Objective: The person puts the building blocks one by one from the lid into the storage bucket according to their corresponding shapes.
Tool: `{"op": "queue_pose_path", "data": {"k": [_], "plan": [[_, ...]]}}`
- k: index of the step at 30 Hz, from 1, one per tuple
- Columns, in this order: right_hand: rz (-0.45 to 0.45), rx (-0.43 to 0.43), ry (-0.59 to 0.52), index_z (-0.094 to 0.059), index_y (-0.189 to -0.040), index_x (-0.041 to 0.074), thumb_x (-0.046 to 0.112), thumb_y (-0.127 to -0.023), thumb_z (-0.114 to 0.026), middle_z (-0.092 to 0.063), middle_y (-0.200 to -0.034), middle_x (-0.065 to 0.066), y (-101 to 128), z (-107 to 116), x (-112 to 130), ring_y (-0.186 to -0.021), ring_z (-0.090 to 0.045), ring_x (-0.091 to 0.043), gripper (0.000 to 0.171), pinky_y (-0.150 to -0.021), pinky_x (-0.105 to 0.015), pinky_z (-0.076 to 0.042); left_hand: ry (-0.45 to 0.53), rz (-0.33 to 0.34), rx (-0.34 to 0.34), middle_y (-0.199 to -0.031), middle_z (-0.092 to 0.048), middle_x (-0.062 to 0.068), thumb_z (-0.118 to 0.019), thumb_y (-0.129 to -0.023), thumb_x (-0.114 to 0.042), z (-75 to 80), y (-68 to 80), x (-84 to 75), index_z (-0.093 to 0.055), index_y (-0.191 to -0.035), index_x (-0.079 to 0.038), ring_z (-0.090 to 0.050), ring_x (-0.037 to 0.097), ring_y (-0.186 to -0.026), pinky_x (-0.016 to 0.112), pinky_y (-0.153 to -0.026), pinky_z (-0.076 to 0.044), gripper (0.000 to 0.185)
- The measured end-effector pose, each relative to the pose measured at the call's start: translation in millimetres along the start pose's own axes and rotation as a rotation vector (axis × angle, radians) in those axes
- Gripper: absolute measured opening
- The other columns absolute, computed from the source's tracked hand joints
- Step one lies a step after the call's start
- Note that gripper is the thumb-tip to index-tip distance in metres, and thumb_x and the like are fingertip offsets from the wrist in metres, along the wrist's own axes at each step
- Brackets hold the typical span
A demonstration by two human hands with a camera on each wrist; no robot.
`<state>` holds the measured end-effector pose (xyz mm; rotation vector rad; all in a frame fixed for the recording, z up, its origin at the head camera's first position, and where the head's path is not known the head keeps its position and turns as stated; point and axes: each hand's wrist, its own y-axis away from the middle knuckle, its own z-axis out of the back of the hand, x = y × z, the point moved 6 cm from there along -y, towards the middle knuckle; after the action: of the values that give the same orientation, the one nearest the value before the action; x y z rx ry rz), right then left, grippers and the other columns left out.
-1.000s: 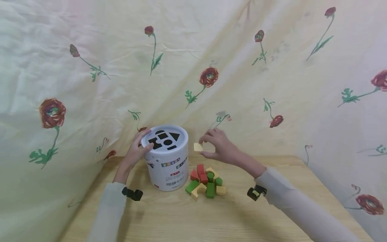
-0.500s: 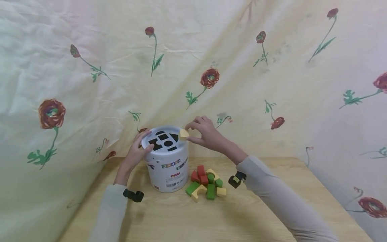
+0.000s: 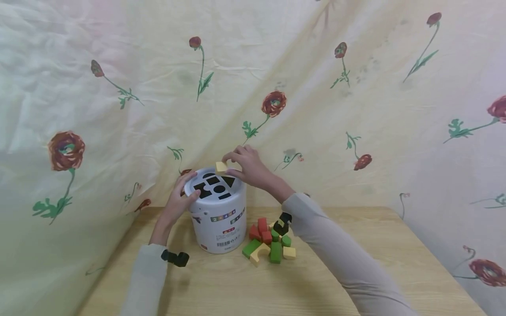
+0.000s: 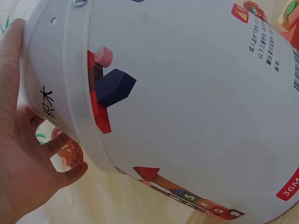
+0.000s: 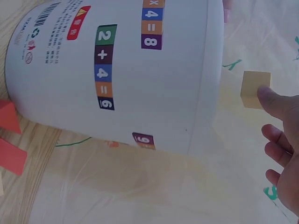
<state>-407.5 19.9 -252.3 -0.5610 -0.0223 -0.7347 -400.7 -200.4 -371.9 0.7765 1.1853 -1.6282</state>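
A white shape-sorter bucket stands upright, its lid cut with several shaped holes: a circle, a triangle, a square and others. My left hand holds the bucket at the left side of its rim, thumb over the lid's edge; the left wrist view shows the hand at the rim too. Between thumb and fingertips, my right hand pinches a pale yellow wooden block just over the back of the lid. In the right wrist view this block looks squarish and is held beyond the rim.
Right of the bucket lies a loose pile of wooden blocks: red blocks, green blocks, a yellow arch and a small yellow block. Flower-printed cloth hangs close behind the wooden table.
My right hand has moved left from beside the bucket to above its lid, carrying the yellow block. My left hand and the bucket stay put.
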Motion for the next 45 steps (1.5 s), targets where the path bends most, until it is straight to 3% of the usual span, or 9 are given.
{"op": "queue_pose_path", "data": {"k": [8, 23, 37, 45], "plan": [[-0.053, 0.062, 0.044, -0.066, -0.128, 0.018, 0.028, -0.097, -0.069, -0.06, -0.12, -0.009, -16.8, -16.9, 1.4, -0.112, -0.046, -0.025, 0.033, -0.099, -0.044, -0.035, 0.013, -0.003, -0.004, -0.169, -0.02, 0.004, -0.065, -0.094, -0.033, -0.6, 0.1, 2.3, -0.038, -0.157, -0.022, -0.024, 0.037, -0.151, 0.069, -0.119, -0.025, 0.07], [-0.108, 0.108, 0.042, -0.065, -0.131, 0.021, 0.031, -0.098, -0.066, -0.059, -0.122, -0.007, -20.5, -45.8, -13.1, -0.113, -0.044, -0.025, 0.034, -0.1, -0.042, -0.035, 0.017, 0.002, -0.003, -0.17, -0.017, 0.009, -0.062, -0.094, -0.027, -0.5, -0.2, -1.5, -0.034, -0.159, -0.017, -0.021, 0.039, -0.152, 0.07, -0.119, -0.021, 0.072], [-0.099, 0.137, 0.041, -0.065, -0.132, 0.022, 0.033, -0.097, -0.067, -0.06, -0.123, -0.007, -17.4, -56.4, -10.6, -0.113, -0.044, -0.024, 0.037, -0.097, -0.039, -0.035, 0.03, -0.016, -0.004, -0.168, -0.021, 0.006, -0.063, -0.094, -0.03, -1.6, -1.6, 5.2, -0.039, -0.157, -0.021, -0.023, 0.038, -0.151, 0.07, -0.116, -0.028, 0.068], [-0.102, 0.104, 0.038, -0.063, -0.135, 0.021, 0.035, -0.097, -0.068, -0.059, -0.128, -0.007, -20.0, -53.2, -10.8, -0.116, -0.045, -0.024, 0.042, -0.101, -0.042, -0.036, 0.038, -0.01, -0.012, -0.168, -0.022, 0.003, -0.065, -0.094, -0.031, -0.8, -2.9, 4.6, -0.041, -0.156, -0.023, -0.022, 0.038, -0.152, 0.07, -0.116, -0.029, 0.067]]}}
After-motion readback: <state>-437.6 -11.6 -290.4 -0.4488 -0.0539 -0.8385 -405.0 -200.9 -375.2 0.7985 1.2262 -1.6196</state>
